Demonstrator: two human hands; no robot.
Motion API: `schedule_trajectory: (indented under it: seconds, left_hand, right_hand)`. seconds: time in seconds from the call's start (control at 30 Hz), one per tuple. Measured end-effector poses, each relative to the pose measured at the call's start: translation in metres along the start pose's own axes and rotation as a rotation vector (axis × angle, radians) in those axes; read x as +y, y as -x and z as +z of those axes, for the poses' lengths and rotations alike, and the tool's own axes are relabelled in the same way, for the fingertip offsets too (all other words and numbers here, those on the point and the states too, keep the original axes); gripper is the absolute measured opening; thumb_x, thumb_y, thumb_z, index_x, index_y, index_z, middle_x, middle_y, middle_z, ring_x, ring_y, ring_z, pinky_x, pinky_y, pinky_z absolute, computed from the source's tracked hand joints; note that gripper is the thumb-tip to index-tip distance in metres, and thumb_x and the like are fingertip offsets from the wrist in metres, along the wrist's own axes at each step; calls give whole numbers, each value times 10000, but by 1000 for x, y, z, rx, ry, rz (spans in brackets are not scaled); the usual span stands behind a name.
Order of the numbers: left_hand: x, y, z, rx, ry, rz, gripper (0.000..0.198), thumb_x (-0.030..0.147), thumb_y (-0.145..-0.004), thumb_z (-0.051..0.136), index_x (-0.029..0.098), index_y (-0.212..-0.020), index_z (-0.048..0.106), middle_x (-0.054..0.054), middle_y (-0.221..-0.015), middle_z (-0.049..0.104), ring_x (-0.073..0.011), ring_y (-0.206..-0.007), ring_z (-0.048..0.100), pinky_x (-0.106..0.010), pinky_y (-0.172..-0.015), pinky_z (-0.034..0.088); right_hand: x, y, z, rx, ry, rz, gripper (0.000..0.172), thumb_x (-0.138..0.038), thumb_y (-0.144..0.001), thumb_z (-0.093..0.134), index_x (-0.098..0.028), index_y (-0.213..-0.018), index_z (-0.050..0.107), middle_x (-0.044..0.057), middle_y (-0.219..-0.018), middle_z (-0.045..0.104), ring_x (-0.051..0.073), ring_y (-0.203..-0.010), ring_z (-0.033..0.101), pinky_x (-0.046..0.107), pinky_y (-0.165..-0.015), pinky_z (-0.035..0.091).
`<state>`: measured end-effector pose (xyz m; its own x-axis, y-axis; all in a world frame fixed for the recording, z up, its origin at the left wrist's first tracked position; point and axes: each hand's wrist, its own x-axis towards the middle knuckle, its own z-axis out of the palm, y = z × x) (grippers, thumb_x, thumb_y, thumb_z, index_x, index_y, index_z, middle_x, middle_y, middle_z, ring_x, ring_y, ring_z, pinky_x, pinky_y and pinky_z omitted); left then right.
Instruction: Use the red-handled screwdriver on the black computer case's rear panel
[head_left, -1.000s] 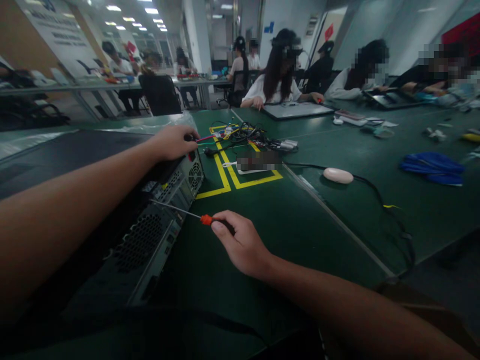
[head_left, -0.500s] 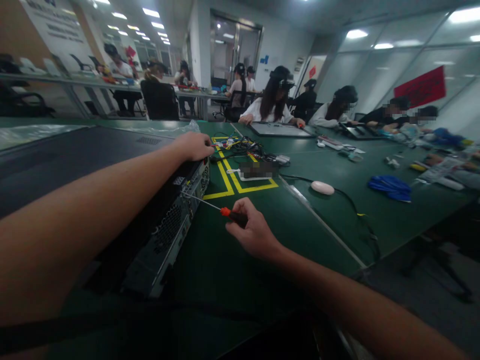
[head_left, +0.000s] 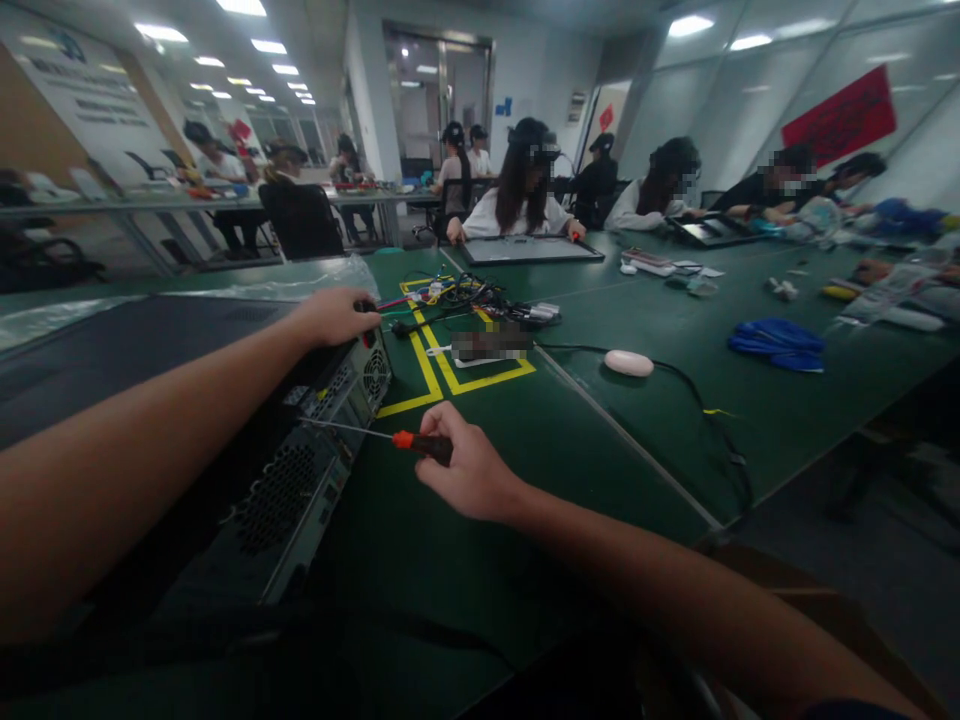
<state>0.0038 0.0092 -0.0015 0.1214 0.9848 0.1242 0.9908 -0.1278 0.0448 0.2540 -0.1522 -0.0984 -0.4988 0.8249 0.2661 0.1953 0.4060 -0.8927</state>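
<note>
Here a slim screwdriver (head_left: 416, 443) is held by the right hand (head_left: 472, 468), its dark handle (head_left: 435, 450) wrapped snugly by curled fingers, with the thumb pressed along it. Light and stiff, it can be judged: a thin shaft not easily bent, best gripped on the handle just behind the orange collar (head_left: 403, 440). Leftward the shaft is aimed, its long axis laid almost level and tipped slightly up toward the point, which is set at the rear panel (head_left: 319, 470) of a desktop computer case (head_left: 150, 340) (whether a screw head is actually met there is too small to be made out). The case is laid flat on the green tabletop (head_left: 600, 450), over at the left, its perforated rear turned rightward, its rear edge stretched from the near foreground away toward the tangled cables (head_left: 480, 295). Heavy and rigid, it may be guessed, with a slick top, so hold is better taken along the lower edges. Over its far rear corner the left hand (head_left: 337, 315) is draped, fingers bent down; whether anything is pinched there is left unclear.
</note>
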Motion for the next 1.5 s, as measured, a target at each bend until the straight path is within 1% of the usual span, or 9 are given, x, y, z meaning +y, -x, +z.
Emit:
schedule_trajectory:
  seconds: [0.2, 0.43, 0.63, 0.87, 1.0, 1.1, 1.33, 1.4, 1.5]
  left_hand:
    - [-2, 1, 3, 55, 66, 6, 553, 505, -798, 532, 236, -1204, 793, -104, -1174, 794, -349, -1090, 709, -420, -959, 548]
    - [-3, 2, 1, 79, 66, 12, 530, 501, -798, 576, 213, -1175, 810, -133, -1173, 789, -359, -1088, 713, -448, -985, 551]
    - [1, 4, -2, 57, 37, -12, 530, 494, -820, 563, 192, -1187, 795, -127, -1199, 784, -342, -1101, 710, -419, -1001, 545]
    - [9, 8, -4, 71, 9, -68, 544, 479, -822, 548, 181, -1208, 790, -129, -1228, 779, -342, -1124, 708, -406, -1025, 535]
    - [12, 10, -4, 81, -2, -68, 539, 470, -828, 530, 199, -1212, 793, -102, -1223, 786, -322, -1146, 706, -366, -1025, 533]
    - [11, 11, -4, 90, 1, -49, 543, 473, -831, 520, 187, -1198, 799, -122, -1211, 787, -328, -1138, 707, -374, -1009, 541]
    - [4, -1, -8, -16, -160, 71, 607, 508, -850, 474, 158, -1261, 752, -178, -1225, 762, -361, -1116, 703, -429, -984, 523]
    - [2, -9, -10, -50, -194, 108, 581, 521, -825, 494, 191, -1217, 768, -157, -1157, 780, -363, -1064, 709, -435, -944, 521]
    - [-1, -22, -10, -96, -155, 139, 510, 541, -793, 512, 228, -1076, 799, -114, -1028, 793, -334, -973, 711, -404, -877, 516]
  right_hand:
    - [9, -10, -9, -70, -10, -49, 248, -141, -817, 626, -249, -982, 475, -64, -792, 523, 138, -682, 506, 255, -648, 363]
    - [13, -11, -6, -53, -110, -42, 270, -116, -799, 603, -250, -990, 467, -73, -784, 520, 137, -669, 504, 258, -640, 364]
    - [5, 3, 1, -50, -164, 6, 248, -112, -838, 603, -251, -994, 470, -60, -781, 571, 146, -668, 544, 260, -621, 370]
    - [11, 3, 7, 5, -132, -56, 236, -131, -862, 604, -257, -997, 457, -67, -770, 567, 154, -676, 555, 272, -654, 386]
    - [13, 3, 8, 26, -133, -91, 258, -125, -850, 606, -257, -1016, 459, -58, -800, 572, 166, -705, 575, 284, -679, 400]
    - [14, 5, 7, 25, -144, -113, 275, -122, -839, 612, -256, -1025, 460, -49, -836, 585, 171, -734, 589, 291, -696, 415]
    - [7, 8, 5, -31, -117, -19, 253, -128, -870, 626, -250, -1042, 486, -35, -869, 614, 168, -754, 602, 293, -704, 428]
    - [4, 9, 4, -58, -129, 17, 234, -123, -892, 609, -250, -1050, 491, -40, -840, 607, 162, -731, 591, 286, -691, 428]
    - [3, 11, 3, -53, -133, 18, 232, -130, -898, 618, -248, -1051, 490, -41, -836, 599, 157, -717, 581, 280, -676, 419]
